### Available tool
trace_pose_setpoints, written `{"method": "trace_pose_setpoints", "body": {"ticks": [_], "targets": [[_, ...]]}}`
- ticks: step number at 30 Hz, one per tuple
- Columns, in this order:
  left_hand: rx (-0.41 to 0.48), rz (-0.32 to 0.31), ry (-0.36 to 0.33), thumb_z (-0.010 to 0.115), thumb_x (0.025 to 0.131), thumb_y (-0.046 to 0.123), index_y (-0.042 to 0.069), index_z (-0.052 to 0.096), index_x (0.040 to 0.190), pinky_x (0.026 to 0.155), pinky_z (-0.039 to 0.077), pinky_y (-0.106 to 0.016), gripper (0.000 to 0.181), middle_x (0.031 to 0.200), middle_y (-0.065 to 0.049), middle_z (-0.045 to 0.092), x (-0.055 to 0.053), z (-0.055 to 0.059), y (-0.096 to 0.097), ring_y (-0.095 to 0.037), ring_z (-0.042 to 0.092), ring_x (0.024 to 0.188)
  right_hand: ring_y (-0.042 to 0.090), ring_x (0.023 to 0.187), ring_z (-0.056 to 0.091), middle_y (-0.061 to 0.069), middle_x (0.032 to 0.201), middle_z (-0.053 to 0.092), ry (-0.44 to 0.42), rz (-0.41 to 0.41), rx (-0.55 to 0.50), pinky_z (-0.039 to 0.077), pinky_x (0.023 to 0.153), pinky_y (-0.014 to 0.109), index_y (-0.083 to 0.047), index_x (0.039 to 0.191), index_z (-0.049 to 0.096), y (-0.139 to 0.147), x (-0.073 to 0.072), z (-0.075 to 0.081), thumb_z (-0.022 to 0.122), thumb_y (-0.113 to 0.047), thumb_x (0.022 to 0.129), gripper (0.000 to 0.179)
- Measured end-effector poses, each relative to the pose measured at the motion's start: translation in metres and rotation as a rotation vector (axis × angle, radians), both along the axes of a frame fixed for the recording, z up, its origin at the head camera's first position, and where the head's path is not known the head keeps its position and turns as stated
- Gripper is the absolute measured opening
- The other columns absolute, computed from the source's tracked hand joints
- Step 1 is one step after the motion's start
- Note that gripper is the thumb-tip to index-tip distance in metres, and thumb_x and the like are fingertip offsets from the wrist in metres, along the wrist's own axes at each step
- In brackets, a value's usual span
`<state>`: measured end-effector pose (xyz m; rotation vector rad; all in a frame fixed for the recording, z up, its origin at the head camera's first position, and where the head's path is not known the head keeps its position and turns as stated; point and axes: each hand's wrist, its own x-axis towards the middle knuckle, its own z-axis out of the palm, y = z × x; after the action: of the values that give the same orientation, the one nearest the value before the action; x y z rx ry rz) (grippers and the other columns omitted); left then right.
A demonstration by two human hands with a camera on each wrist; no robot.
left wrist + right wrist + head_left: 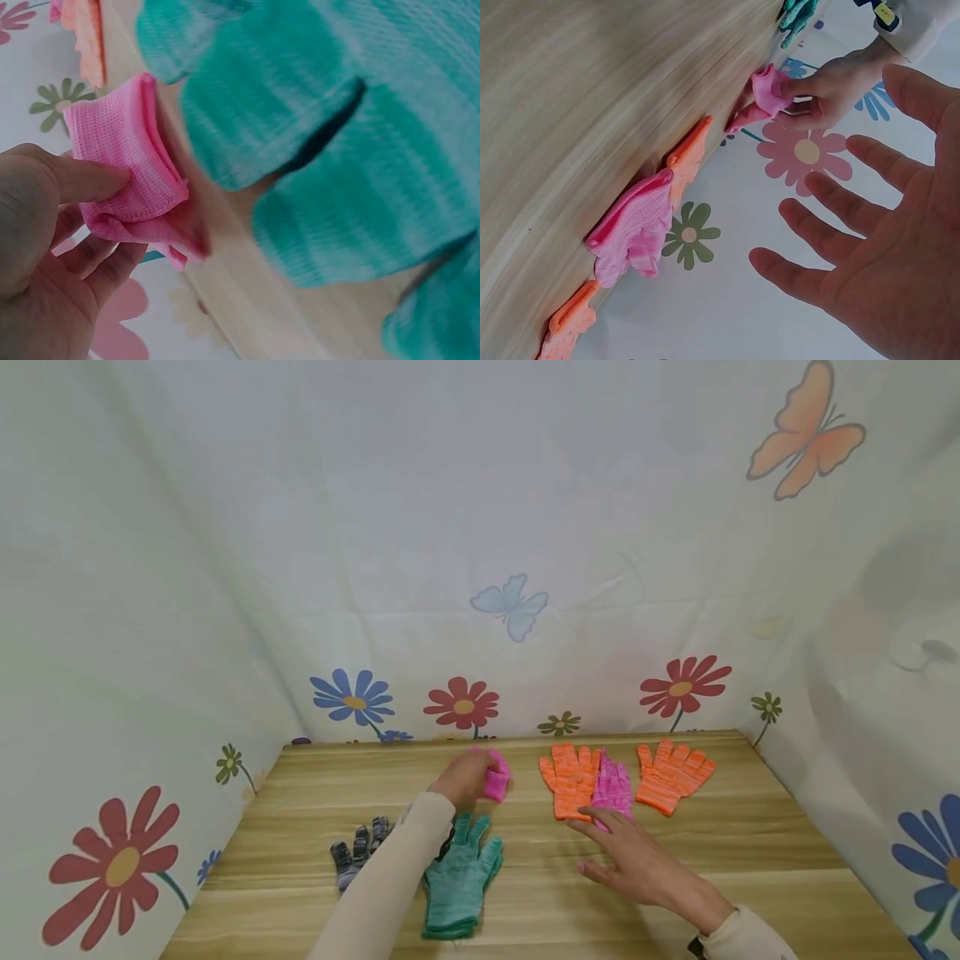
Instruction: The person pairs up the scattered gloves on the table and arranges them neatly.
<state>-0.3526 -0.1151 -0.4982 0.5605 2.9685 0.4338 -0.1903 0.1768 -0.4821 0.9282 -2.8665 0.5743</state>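
Note:
Toward the back of the table, my left hand (467, 778) pinches a pink knit glove (497, 777) between thumb and fingers. In the left wrist view the thumb lies over the folded pink glove (124, 150), with fingertips beneath it. My right hand (626, 860) hovers with spread, empty fingers in front of a second pink glove (613, 787); its fingers (810, 232) look straight in the right wrist view. That pink glove lies against an orange glove (572, 781). Below the left hand lies a teal glove (459, 881).
Another orange glove (672, 775) lies at the back right. A dark grey glove (352, 856) is partly hidden behind the left sleeve (397, 868). The wood-grain table (555, 902) meets a white curtain (420, 527) printed with flowers and butterflies at its back edge.

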Motion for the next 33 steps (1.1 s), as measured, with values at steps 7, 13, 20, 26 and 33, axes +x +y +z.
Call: {"method": "trace_pose_setpoints", "body": {"ticks": [7,13,20,26,33], "targets": [[-0.003,-0.069,0.067,0.081,0.082,0.022,0.018,0.066,0.121,0.088,0.055,-0.032,0.043,0.115,-0.001,0.066,0.001,0.013,0.005,-0.016,0.058,0.098,0.037,0.135,0.045,0.014,0.149,0.045,0.007,-0.006,0.002,0.038,0.106,0.062,-0.025,0.145,0.048,0.000,0.001,0.005,0.058,-0.053,0.093,0.060],[-0.008,-0.111,0.089,0.078,0.085,0.020,0.017,0.067,0.122,0.090,0.055,-0.031,0.039,0.117,-0.002,0.066,0.007,0.027,0.009,-0.017,0.058,0.102,0.038,0.135,0.045,0.013,0.150,0.044,-0.010,-0.032,0.002,0.038,0.106,0.063,-0.027,0.145,0.048,0.002,0.002,0.005,0.059,-0.053,0.093,0.059],[-0.051,-0.180,0.155,0.071,0.090,0.015,0.019,0.068,0.122,0.091,0.055,-0.028,0.032,0.121,0.000,0.064,0.022,0.037,0.014,-0.015,0.059,0.105,0.038,0.135,0.046,0.012,0.150,0.044,0.001,-0.056,-0.009,0.039,0.105,0.062,-0.027,0.145,0.048,0.005,0.003,0.008,0.060,-0.054,0.092,0.060],[-0.082,-0.270,0.259,0.072,0.090,0.019,0.020,0.070,0.119,0.087,0.055,-0.025,0.029,0.118,0.001,0.064,0.040,0.041,0.016,-0.014,0.059,0.101,0.039,0.134,0.046,0.012,0.149,0.045,0.010,-0.059,-0.016,0.040,0.104,0.063,-0.027,0.145,0.048,0.006,0.005,0.008,0.058,-0.056,0.092,0.061],[-0.147,-0.372,0.379,0.072,0.090,0.018,0.021,0.071,0.116,0.083,0.055,-0.023,0.027,0.110,0.003,0.066,0.061,0.044,0.025,-0.013,0.062,0.094,0.039,0.133,0.047,0.014,0.149,0.045,0.013,-0.080,-0.029,0.040,0.105,0.062,-0.027,0.144,0.049,0.009,0.004,0.007,0.066,-0.046,0.091,0.059]]}}
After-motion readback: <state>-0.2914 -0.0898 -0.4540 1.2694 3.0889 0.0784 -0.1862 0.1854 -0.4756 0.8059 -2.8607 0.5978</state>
